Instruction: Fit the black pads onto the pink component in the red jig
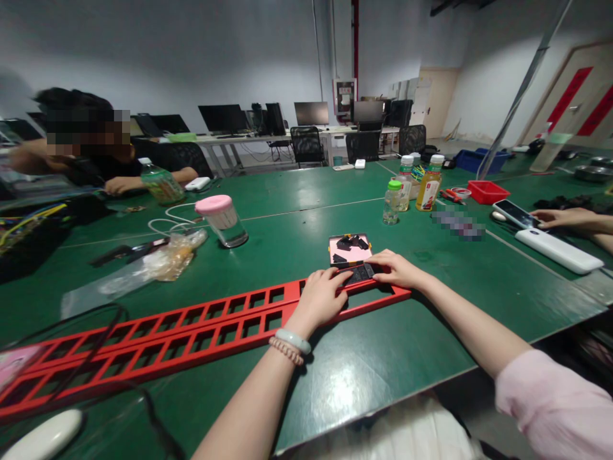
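Note:
A long red slotted frame [215,332] lies across the table from the left edge to the middle, with two rows of rectangular openings. Several small black blocks [359,275] sit side by side along its right end. My left hand [323,297] rests over the frame, fingers apart, fingertips touching the left end of the blocks. At their right end my right hand [393,268] is closed, thumb and fingers on the last block. Just behind, a shallow open box [339,246] with a pink inside holds loose black pieces [352,243].
A pink-lidded jar [223,220], plastic bag [167,259], green-capped bottle [391,204] and yellow drink bottle [430,185] stand or lie farther back. Another person [96,140] sits at far left. At right, a co-worker's hand [562,218] touches a phone [517,214] beside a white device [558,250].

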The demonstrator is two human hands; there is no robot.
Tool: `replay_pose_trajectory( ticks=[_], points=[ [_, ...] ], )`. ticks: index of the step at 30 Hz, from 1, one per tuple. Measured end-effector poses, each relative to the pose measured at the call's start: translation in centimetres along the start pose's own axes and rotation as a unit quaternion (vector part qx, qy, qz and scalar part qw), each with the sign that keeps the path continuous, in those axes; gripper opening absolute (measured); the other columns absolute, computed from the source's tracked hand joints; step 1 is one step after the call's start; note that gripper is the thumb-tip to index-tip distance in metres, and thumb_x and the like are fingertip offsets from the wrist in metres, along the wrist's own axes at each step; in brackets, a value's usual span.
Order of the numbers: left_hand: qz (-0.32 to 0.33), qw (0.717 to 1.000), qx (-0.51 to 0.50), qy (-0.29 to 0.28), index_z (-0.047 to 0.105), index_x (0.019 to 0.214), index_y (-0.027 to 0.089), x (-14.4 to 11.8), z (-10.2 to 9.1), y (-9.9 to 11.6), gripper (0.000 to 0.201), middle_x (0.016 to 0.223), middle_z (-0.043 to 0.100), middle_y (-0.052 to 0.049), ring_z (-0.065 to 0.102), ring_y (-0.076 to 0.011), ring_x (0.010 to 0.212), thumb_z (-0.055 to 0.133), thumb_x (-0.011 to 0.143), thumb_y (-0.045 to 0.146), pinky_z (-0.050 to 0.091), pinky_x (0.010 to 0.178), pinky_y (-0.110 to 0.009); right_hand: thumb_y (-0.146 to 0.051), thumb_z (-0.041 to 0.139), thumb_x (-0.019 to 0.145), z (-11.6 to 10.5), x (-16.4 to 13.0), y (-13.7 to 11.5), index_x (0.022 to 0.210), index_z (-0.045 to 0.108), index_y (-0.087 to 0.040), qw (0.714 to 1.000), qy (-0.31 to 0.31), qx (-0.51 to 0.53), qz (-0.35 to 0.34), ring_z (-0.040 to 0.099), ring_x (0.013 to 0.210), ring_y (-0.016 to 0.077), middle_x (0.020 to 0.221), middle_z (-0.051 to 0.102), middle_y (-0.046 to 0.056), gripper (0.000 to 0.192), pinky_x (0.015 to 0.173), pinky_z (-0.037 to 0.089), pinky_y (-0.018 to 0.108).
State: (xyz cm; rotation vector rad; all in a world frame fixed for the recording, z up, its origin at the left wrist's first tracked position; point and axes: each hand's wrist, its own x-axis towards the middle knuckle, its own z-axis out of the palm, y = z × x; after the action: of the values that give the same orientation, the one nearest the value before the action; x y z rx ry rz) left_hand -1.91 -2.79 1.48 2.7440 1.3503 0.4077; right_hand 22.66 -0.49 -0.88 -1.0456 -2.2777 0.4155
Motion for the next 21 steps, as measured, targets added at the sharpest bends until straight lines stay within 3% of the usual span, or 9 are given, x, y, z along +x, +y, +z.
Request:
replay_pose_trajectory(
  ticks=[14,21],
  points=[
    [-0.016,1.0,0.007,-0.002,0.046,0.127,0.031,-0.61,0.07,0.26,0.045,0.125,0.049,-0.005,0.044,-0.0237,0.109,0.047,0.082,0.027,0.032,0.096,-0.041,-0.025,0.058,0.077,0.62,-0.37,0.15,0.116,0.058,-0.022,0.999,-0.008,-0.031,-0.023,0.053,0.099,0.0209,0.112,0.061,0.008,0.039,0.09,0.041,0.041],
    [-0.012,1.0,0.005,-0.002,0.047,0.126,0.031,-0.47,-0.05,0.27,0.045,0.125,0.049,-0.004,0.044,-0.0236,0.109,0.048,0.081,0.026,0.032,0.096,-0.041,-0.034,0.05,0.084,0.54,-0.45,-0.31,0.114,0.06,-0.02,0.997,0.006,-0.074,-0.023,0.051,0.1,0.0218,0.111,0.059,0.011,0.035,0.09,0.042,0.042]
  ],
)
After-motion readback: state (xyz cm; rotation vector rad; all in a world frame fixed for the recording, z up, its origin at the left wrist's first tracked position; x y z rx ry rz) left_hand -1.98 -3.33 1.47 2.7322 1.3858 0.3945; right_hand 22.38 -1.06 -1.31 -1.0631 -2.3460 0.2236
